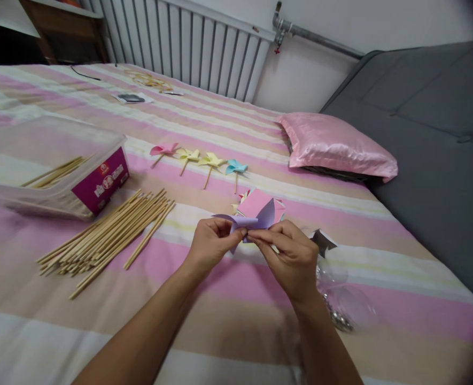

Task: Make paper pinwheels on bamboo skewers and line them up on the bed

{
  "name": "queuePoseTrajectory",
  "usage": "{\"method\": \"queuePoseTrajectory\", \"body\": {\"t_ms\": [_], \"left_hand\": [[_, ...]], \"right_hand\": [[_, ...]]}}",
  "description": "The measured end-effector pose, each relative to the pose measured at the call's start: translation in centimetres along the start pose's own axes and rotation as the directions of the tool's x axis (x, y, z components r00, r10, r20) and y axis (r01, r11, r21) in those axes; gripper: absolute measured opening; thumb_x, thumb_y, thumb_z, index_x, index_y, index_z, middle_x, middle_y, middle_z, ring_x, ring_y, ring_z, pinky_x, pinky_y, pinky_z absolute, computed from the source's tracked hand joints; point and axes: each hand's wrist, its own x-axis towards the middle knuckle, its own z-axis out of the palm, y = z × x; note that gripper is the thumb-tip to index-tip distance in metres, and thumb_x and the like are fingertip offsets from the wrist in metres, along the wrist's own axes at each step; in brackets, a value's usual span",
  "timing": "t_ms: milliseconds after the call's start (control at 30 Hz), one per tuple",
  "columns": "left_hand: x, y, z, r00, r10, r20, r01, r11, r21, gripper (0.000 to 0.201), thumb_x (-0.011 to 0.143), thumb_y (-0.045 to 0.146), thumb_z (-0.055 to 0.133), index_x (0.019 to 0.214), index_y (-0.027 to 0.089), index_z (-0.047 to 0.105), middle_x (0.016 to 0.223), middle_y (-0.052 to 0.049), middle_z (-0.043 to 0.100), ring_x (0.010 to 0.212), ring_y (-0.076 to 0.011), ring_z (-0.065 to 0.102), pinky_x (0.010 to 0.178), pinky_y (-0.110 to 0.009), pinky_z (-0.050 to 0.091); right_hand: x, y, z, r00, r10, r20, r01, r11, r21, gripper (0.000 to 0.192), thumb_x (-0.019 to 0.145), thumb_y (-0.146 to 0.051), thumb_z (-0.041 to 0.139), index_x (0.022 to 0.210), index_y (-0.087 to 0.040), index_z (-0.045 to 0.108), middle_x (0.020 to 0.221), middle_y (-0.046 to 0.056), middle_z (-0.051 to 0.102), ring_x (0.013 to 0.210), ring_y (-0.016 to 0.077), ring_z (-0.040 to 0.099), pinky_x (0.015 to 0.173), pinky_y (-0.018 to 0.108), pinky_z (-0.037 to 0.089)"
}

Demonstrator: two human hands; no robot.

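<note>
A purple paper pinwheel [265, 215], its blades folded inward, is held up between both hands above the striped bedspread. My left hand [212, 243] is closed, pinching its centre and left side between thumb and fingers. From the right, my right hand [290, 254] pinches at the same centre; whether a small pin sits between those fingertips I cannot tell. Just behind lies a stack of coloured paper squares [256, 202], pink on top. Finished pinwheels on sticks lie farther back: a pink one [164, 150], yellow ones [211, 160] and a blue one [236, 167].
Many wooden sticks [111, 235] lie at left beside a clear plastic box [52, 200] with more sticks inside. Right of my hand are clear containers [342, 299] with small metal pieces. A pink pillow [336, 141] rests by the grey headboard [428, 117]; a radiator [188, 43] stands behind.
</note>
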Motion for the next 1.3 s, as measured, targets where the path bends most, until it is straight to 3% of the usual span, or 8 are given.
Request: {"method": "queuePoseTrajectory", "body": {"t_ms": [167, 533, 767, 1000, 1300], "left_hand": [[-0.02, 0.03, 0.11, 1.0, 0.0, -0.012, 0.0, 1.0, -0.026, 0.031, 0.057, 0.028, 0.076, 0.043, 0.014, 0.053, 0.041, 0.006, 0.043, 0.04, -0.0036, 0.036, 0.041, -0.017, 0.03], [-0.11, -0.04, -0.17, 0.999, -0.043, 0.011, 0.042, 0.999, 0.034, 0.022, 0.06, 0.03, 0.074, 0.054, 0.012, 0.063, 0.048, 0.002, 0.053, 0.045, -0.0065, 0.044, 0.045, -0.019, 0.033], [-0.05, -0.22, -0.13, 1.0, -0.014, -0.018, 0.014, 1.0, 0.007, 0.042, 0.057, 0.031, 0.077, 0.039, 0.014, 0.043, 0.041, 0.008, 0.033, 0.041, -0.0028, 0.03, 0.041, -0.018, 0.022], [-0.06, -0.41, -0.12, 0.996, -0.091, 0.013, 0.092, 0.992, -0.082, 0.026, 0.057, 0.027, 0.078, 0.048, 0.013, 0.058, 0.044, 0.007, 0.045, 0.041, -0.0034, 0.035, 0.043, -0.018, 0.029], [0.02, -0.77, -0.41, 0.98, -0.19, 0.061, 0.197, 0.969, -0.149, 0.017, 0.058, 0.025, 0.077, 0.057, 0.013, 0.064, 0.052, 0.003, 0.057, 0.046, -0.0053, 0.045, 0.046, -0.017, 0.032]], "right_hand": [[-0.14, -0.04, 0.16, 1.0, -0.011, 0.019, 0.012, 0.998, -0.056, 0.013, 0.08, -0.014, 0.062, 0.086, -0.021, 0.071, 0.069, 0.001, 0.06, 0.061, 0.0099, 0.055, 0.055, 0.023, 0.043], [0.2, -0.6, 0.0, 0.983, 0.163, 0.088, -0.167, 0.985, 0.031, 0.007, 0.079, -0.017, 0.063, 0.079, -0.019, 0.07, 0.063, -0.002, 0.054, 0.053, 0.0082, 0.044, 0.051, 0.022, 0.036], [0.2, -0.76, 0.31, 0.962, 0.261, 0.078, -0.267, 0.96, 0.081, 0.007, 0.079, -0.022, 0.064, 0.077, -0.02, 0.07, 0.056, -0.005, 0.042, 0.051, 0.0078, 0.039, 0.051, 0.022, 0.033], [0.12, -0.71, 0.37, 0.926, 0.362, 0.107, -0.374, 0.92, 0.12, 0.009, 0.078, -0.026, 0.064, 0.074, -0.019, 0.069, 0.054, -0.006, 0.038, 0.051, 0.008, 0.038, 0.052, 0.022, 0.033], [0.06, -0.62, 0.35, 0.908, 0.396, 0.135, -0.414, 0.898, 0.151, 0.009, 0.077, -0.025, 0.064, 0.074, -0.02, 0.07, 0.054, -0.006, 0.038, 0.052, 0.008, 0.038, 0.053, 0.022, 0.034]]}}
